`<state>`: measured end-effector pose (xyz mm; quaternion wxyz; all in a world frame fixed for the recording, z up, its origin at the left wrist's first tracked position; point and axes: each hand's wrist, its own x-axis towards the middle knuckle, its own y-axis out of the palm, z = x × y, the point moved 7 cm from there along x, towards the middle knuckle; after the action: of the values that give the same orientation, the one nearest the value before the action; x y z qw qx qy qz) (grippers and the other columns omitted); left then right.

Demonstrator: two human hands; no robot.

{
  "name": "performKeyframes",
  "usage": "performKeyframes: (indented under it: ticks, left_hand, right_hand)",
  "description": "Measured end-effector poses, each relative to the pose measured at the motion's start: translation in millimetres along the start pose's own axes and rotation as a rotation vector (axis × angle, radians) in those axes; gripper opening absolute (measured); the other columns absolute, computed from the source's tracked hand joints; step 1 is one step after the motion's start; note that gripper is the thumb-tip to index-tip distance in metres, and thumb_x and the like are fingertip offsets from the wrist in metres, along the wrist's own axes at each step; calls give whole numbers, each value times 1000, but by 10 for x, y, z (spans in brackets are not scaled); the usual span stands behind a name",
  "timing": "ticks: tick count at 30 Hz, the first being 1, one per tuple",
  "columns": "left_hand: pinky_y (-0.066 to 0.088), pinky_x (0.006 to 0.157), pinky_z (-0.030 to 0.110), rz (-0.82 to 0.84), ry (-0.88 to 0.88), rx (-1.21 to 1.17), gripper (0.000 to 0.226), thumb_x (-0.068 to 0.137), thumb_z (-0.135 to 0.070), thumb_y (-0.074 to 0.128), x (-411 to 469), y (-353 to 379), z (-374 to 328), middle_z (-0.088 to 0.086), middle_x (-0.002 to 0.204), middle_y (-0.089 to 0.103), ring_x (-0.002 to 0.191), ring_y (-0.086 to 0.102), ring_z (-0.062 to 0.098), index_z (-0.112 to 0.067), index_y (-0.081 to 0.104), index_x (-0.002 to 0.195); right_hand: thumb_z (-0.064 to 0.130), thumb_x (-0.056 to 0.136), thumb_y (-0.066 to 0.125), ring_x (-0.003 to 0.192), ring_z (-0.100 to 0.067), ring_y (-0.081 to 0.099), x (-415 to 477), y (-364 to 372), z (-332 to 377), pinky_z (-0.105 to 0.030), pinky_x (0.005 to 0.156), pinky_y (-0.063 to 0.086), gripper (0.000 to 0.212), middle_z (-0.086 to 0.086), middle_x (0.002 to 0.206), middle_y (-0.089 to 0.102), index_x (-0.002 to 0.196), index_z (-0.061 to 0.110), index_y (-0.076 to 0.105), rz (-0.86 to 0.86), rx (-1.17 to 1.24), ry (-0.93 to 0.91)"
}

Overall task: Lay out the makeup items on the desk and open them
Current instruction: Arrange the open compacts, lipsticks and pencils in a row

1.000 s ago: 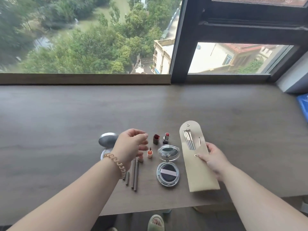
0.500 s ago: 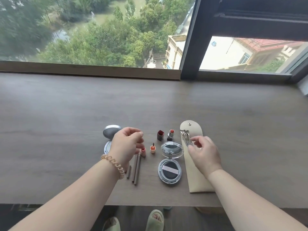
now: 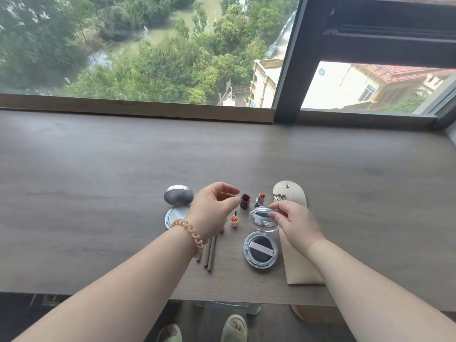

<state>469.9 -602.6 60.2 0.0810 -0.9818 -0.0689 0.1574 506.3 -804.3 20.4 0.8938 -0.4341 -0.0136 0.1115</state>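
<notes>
An open cushion compact lies on the wooden desk (image 3: 98, 193), its dark puff base (image 3: 260, 251) towards me and its clear lid (image 3: 260, 218) tilted up. My right hand (image 3: 296, 225) pinches the lid's upper right rim. My left hand (image 3: 212, 209) hovers with loosely curled fingers and holds nothing. Behind it lies an open silver compact (image 3: 179, 195). Between the hands stand a dark red lipstick cap (image 3: 245, 201), an uncapped lipstick (image 3: 260, 198) and a small orange bottle (image 3: 234, 221). Brown pencils (image 3: 211, 255) lie under my left wrist. A beige pouch (image 3: 297, 267) with metal tools (image 3: 280, 198) lies to the right.
A window sill (image 3: 138, 111) and a dark window frame (image 3: 291, 58) bound the desk's far side. The desk's front edge runs just behind my forearms. Below it are my feet in green slippers (image 3: 233, 327) and a stool.
My right hand left the beige pouch and moved left onto the cushion compact's lid. My left hand stayed hovering in much the same place. The camera tilted slightly.
</notes>
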Motion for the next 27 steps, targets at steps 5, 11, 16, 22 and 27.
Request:
performKeyframes:
  ticks: [5,11,16,22,27]
  left_hand:
    - [48,65,20,38,65,-17,11,84,-18,68,16,-160,-184,-6,91,68,81,62,6,-24,68,94]
    - [43,68,18,171,62,18,31,88,-25,63,-39,-418,-403,-3,102,63,83,59,8,-20,60,119]
    - [52,86,49,335,-126,-184,21,93,-35,53,-155,-789,-385,8,105,67,88,63,31,-26,57,112]
    - [60,59,36,378,-174,-299,43,89,-8,59,-217,-1407,-156,12,99,68,61,68,23,-15,47,129]
    - [58,57,32,275,-189,-211,32,91,-4,56,-156,-1870,119,10,91,66,60,64,18,-17,52,119]
  right_hand:
    - [17,87,64,83,-17,61,79,-381,426,-32,77,46,11,4,84,67,96,16,71,-112,73,-163]
    - [21,90,61,89,-17,61,257,-653,1314,-27,81,46,17,-1,95,70,100,12,71,-135,12,-338]
    - [20,92,58,77,-7,58,411,-480,2004,-16,70,42,14,12,81,65,94,17,72,-89,128,-339]
    - [22,92,59,71,-11,57,563,67,2497,-25,67,43,13,12,70,62,89,18,70,-25,176,-298]
    - [23,90,61,84,-16,61,613,525,2785,-32,79,49,12,5,83,67,95,16,70,45,234,-257]
